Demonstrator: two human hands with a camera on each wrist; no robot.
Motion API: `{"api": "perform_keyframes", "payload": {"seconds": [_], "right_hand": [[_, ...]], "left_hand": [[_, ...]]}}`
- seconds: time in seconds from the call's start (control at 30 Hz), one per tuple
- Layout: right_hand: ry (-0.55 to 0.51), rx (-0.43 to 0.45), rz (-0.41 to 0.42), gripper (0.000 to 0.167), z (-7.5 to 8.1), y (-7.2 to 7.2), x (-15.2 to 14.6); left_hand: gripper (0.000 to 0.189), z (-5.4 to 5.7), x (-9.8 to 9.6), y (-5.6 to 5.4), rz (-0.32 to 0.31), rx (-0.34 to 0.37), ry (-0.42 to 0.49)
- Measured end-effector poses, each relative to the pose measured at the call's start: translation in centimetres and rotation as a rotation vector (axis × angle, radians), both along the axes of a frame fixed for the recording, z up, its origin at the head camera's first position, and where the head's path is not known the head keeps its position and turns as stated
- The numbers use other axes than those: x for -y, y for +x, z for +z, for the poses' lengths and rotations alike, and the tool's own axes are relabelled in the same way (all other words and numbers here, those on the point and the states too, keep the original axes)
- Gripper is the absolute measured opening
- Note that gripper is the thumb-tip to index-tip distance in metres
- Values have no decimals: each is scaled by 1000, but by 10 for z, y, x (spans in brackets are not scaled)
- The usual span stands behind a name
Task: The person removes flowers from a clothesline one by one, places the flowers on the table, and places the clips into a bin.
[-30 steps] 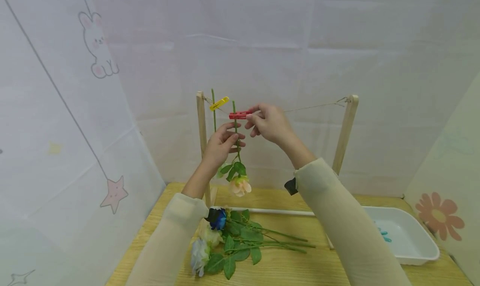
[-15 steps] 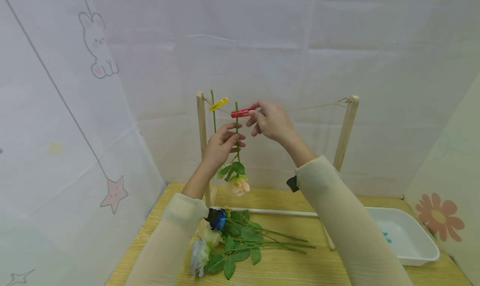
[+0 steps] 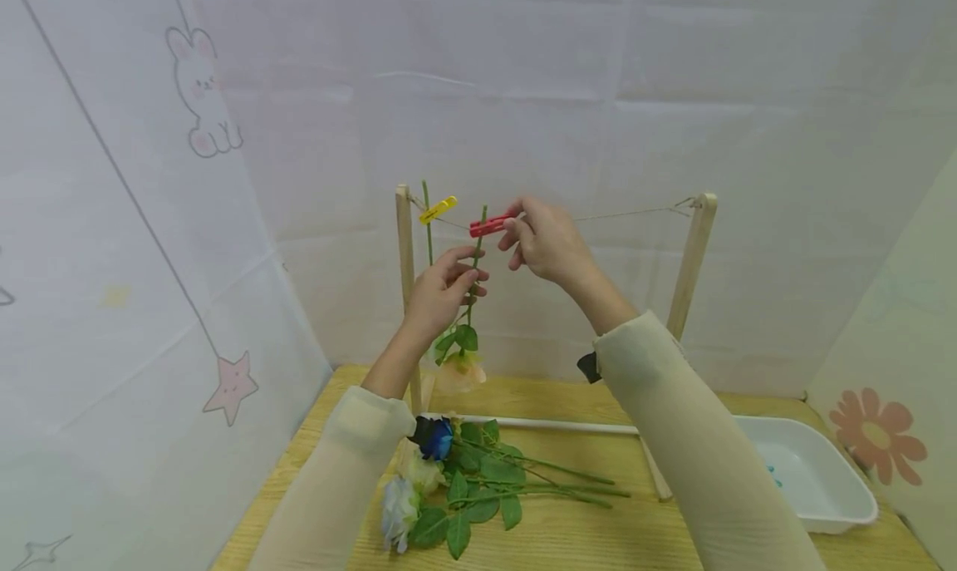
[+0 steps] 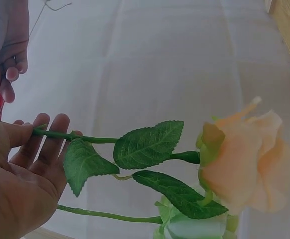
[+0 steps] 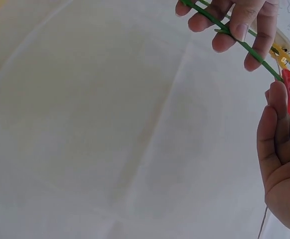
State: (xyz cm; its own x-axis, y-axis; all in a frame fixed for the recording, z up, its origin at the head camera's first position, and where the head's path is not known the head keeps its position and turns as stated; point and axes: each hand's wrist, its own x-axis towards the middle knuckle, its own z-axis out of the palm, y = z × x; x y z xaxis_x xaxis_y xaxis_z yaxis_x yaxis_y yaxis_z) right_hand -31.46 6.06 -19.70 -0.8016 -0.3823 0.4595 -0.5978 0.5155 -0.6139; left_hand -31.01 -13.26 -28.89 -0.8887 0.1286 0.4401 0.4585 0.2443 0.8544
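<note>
An upside-down peach rose (image 3: 459, 374) hangs at the string, its cut stem end pointing up. My left hand (image 3: 437, 297) holds its stem between thumb and fingers, with the green leaves (image 4: 148, 144) and bloom beyond the fingertips in the left wrist view. My right hand (image 3: 552, 243) pinches the tail of a red clothespin (image 3: 489, 225), whose nose lies across the upper stem at the string (image 3: 620, 215). To the left, a yellow clothespin (image 3: 437, 210) grips another stem on the string; its pale green bloom (image 4: 195, 224) hangs behind the peach one.
Wooden posts (image 3: 691, 263) hold up the string at both ends. Several roses, among them a blue one (image 3: 436, 438), lie on the wooden table (image 3: 568, 538) below my hands. A white tray (image 3: 815, 463) with small teal pieces stands at the right.
The red clothespin and stem top have moved slightly right with my right hand, and the clothespin has tilted. The bloom has swung a little left. My left hand stays nearly in place.
</note>
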Motion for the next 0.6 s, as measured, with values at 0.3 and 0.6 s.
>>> {"api": "perform_keyframes", "payload": {"seconds": [0.3, 0.6], "right_hand": [[63, -67, -38, 17, 2, 2, -2], [29, -97, -49, 18, 3, 3, -8]], "left_hand": [[32, 2, -1, -2, 26, -15, -8], [34, 2, -1, 0, 24, -34, -14]]}}
